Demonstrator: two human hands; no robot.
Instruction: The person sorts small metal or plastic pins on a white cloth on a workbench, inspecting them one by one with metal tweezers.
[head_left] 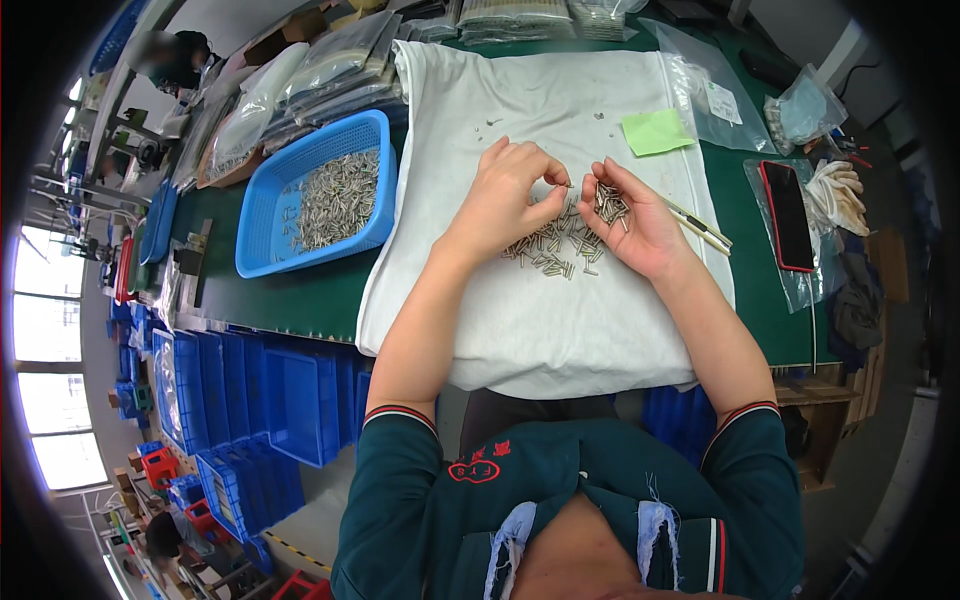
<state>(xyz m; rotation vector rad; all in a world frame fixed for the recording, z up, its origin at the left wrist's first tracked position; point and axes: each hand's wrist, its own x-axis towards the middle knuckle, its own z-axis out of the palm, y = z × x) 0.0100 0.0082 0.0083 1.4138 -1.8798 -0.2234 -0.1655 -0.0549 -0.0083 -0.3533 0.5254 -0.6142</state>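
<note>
My left hand (505,198) is raised over a white cloth (520,345), thumb and forefinger pinched on one small metal pin (569,184). Facing it, my right hand (648,228) is cupped palm up and cradles several short silvery pins (610,206). Between and below the hands, a loose pile of the same pins (553,250) lies on the cloth. Their exact kind is too small to make out; they look like short rivets or pins with a thicker end. A blue plastic basket (250,212) to the left holds a heap of similar pieces.
A green paper slip (657,132) and thin rods (705,228) lie right of the hands. Farther right are a red-edged phone (787,216) and a white glove (838,197). Plastic-bagged stock (335,75) lines the back left. Blue crates (300,400) stand below the green table (280,308).
</note>
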